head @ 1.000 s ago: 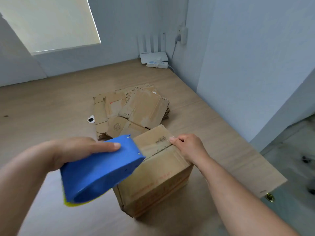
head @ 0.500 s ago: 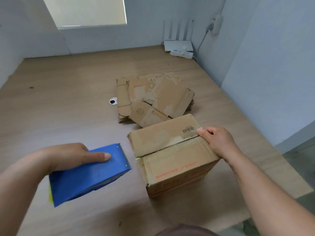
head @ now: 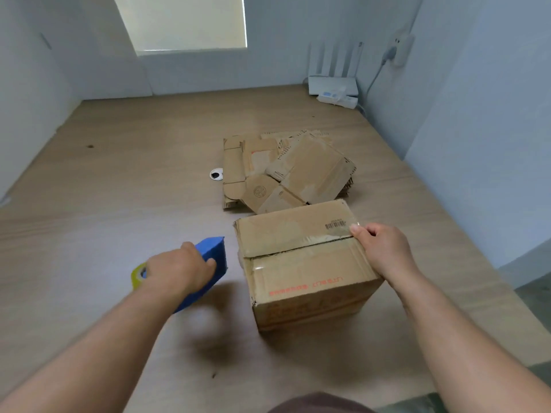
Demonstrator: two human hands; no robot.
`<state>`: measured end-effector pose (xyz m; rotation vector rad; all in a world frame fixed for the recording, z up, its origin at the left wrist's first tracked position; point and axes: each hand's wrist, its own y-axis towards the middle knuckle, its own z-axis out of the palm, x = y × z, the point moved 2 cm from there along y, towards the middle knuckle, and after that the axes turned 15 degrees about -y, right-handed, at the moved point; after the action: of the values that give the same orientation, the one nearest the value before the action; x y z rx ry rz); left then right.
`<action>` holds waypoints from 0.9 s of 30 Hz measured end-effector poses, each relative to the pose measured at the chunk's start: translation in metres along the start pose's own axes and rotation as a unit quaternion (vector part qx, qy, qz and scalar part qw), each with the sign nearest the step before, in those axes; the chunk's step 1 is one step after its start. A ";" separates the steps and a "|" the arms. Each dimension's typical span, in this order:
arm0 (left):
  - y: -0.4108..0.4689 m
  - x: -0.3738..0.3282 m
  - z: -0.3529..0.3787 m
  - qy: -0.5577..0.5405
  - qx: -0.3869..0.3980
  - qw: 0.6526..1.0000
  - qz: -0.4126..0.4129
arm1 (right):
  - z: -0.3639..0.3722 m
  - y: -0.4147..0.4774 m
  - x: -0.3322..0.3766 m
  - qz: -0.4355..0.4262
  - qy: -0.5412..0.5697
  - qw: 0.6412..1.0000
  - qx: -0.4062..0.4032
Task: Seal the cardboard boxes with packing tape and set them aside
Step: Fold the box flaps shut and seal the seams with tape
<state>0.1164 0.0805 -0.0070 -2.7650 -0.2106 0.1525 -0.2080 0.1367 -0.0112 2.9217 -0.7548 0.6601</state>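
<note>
From the head camera, a closed cardboard box (head: 307,272) is sitting on a pale wooden desk (head: 119,204), just right of centre and close to the person, with its top flaps meeting in a seam that is running left to right. A glossy strip of clear tape (head: 301,241) is showing along that seam, and red print is running across the near flap while a barcode is sitting near the far right corner. The right hand (head: 384,251) is gripping the box at the right end of the seam, its fingers curled over the top edge and the thumb tip pressing by the barcode; whether a tape end is lying under the thumb cannot be told. The left hand (head: 179,271) is hovering just left of the box, fingers wrapped tightly around a blue tape dispenser (head: 213,253), whose nose is pointing at the box's left side without touching it. A yellow tape roll (head: 138,274) is peeking out behind the knuckles. Just beyond the box, a pile of flattened cardboard (head: 286,171) is lying on the desk, with a round cable hole (head: 216,174) beside its left edge. In the far right corner a white router (head: 332,84) is standing against the wall, a power strip (head: 337,98) lying in front of it.
</note>
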 end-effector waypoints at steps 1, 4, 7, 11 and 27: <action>0.000 -0.002 0.006 -0.013 -0.011 1.000 -0.001 | 0.001 -0.001 0.002 0.002 -0.002 1.000 -0.006; 0.003 0.003 0.031 -0.065 -0.016 0.998 -0.003 | 0.004 -0.004 0.002 0.006 -0.015 1.000 -0.017; 0.005 0.012 0.053 -0.093 -0.030 0.995 -0.014 | 0.001 -0.005 0.002 0.008 -0.016 1.000 -0.016; -0.008 0.010 0.053 -0.146 -0.102 0.984 -0.021 | 0.002 -0.005 0.004 0.002 -0.015 1.000 -0.014; -0.064 -0.077 0.030 -0.609 0.010 0.792 -0.032 | 0.007 -0.002 -0.002 -0.005 0.014 1.000 -0.002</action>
<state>0.0286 0.1372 -0.0058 -2.1720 -0.5893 1.8644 -0.2058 0.1383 -0.0183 2.9039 -0.7374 0.6953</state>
